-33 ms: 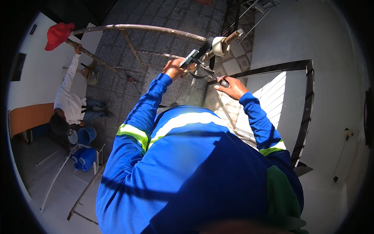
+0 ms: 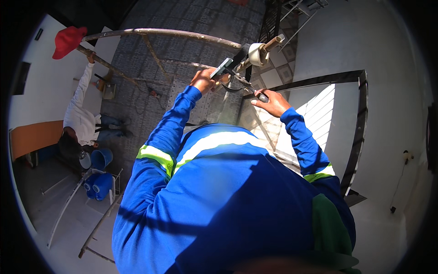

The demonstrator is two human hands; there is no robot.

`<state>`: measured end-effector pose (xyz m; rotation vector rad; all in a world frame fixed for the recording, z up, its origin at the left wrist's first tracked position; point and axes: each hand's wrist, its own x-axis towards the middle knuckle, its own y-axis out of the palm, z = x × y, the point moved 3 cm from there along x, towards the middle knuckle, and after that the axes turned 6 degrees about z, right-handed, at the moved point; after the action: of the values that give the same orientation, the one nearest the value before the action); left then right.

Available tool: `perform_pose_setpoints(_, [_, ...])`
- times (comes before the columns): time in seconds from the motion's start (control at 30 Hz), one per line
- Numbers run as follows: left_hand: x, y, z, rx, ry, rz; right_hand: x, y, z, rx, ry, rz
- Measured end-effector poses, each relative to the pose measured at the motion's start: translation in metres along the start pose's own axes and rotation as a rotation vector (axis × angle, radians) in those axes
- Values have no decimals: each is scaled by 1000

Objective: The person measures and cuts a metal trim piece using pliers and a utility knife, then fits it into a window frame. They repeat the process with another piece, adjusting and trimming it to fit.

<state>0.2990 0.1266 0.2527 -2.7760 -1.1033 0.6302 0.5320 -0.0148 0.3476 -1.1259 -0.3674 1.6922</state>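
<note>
Curled round a dark handle, the right hand (image 2: 272, 103) is gripping a slim tool (image 2: 262, 97), whose far end is pointing up and leftward. Fingers of the left hand (image 2: 203, 82) are closing on a flat grey-green piece (image 2: 222, 67), which is tilting just beside that far end; whether the two are touching, one cannot tell. Both are sitting ahead of the wearer's chest, near a scaffold pole (image 2: 273, 43). Around this pole a whitish roll (image 2: 256, 55) is resting. Farther left, a red cap (image 2: 70, 42) is hanging on the frame, and a co-worker in a white top (image 2: 82, 119) is reaching a hand to a bar. Below, a blue bucket (image 2: 101, 158) is standing.
</note>
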Motion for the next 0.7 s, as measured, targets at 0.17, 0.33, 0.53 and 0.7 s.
perform_pose_setpoints(0.17, [4, 1, 3, -1, -12, -3, 0, -3, 0, 1, 45, 26])
perform_pose_setpoints(0.33, [10, -2, 1, -2, -13, -27, 6, -7, 0, -12, -9, -1])
perform_pose_setpoints(0.53, [12, -4, 1, 14, -52, -13, 10, -11, 0, -23, 55, 35])
perform_pose_setpoints(0.7, [15, -2, 5, 36, -39, -7, 10, -14, 2, -32, 81, 75])
